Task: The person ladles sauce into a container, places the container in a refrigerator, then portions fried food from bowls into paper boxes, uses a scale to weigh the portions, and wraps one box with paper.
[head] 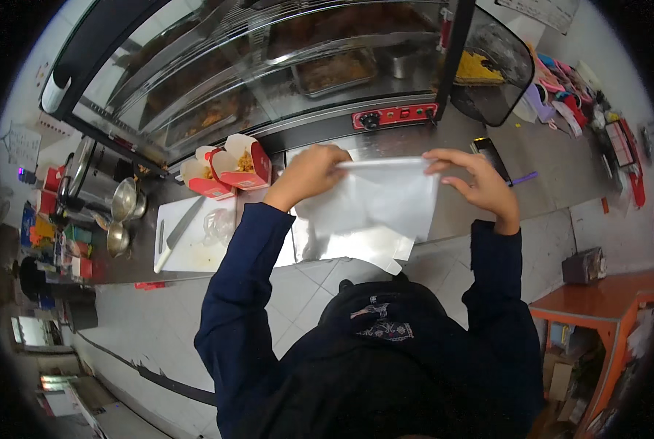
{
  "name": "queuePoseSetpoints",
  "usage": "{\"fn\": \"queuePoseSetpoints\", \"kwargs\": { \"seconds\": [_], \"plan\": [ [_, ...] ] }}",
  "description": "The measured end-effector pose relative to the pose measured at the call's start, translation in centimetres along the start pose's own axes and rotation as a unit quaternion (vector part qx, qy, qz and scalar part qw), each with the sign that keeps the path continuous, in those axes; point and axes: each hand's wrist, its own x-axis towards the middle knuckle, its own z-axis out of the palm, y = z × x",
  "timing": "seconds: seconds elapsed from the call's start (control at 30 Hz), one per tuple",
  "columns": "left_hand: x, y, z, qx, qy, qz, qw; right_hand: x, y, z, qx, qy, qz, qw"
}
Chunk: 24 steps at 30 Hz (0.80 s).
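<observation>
A translucent white plastic bag point(371, 203) is stretched flat between my two hands above the steel counter. My left hand point(317, 171) grips one end of its folded upper edge. At the other end, my right hand point(476, 178) holds that edge with its fingertips, the thumb set apart. Loose flaps hang from the bag's near side, by the counter's front edge. Left of my left hand stand two open red-and-white paper food boxes point(249, 174) with food inside. A white cutting board point(187, 252) bears a white-handled kitchen knife point(181, 230) and a crumpled clear plastic bag point(220, 225).
Behind the counter rises a glass food warming cabinet point(261, 82) with a red control panel point(395, 116). Metal pans point(118, 238) sit at the left. A dark phone-like object point(491, 158) and a purple pen point(524, 178) lie right. An orange table point(596, 299) stands lower right.
</observation>
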Motion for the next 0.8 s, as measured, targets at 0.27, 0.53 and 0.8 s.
{"fn": "queuePoseSetpoints", "kwargs": {
  "seconds": [0.27,0.53,0.8],
  "plan": [
    [3.2,1.0,7.7,0.125,0.387,0.051,0.912,-3.3,11.3,7.8,-0.195,0.229,0.082,0.95],
    [1.6,-1.0,21.3,0.064,0.121,0.085,0.987,-6.0,20.7,11.7,0.247,0.2,0.443,0.838],
    [3.7,-0.4,19.2,0.078,-0.06,0.198,0.975,-12.6,24.2,10.3,0.4,0.173,0.423,0.794]
  ]
}}
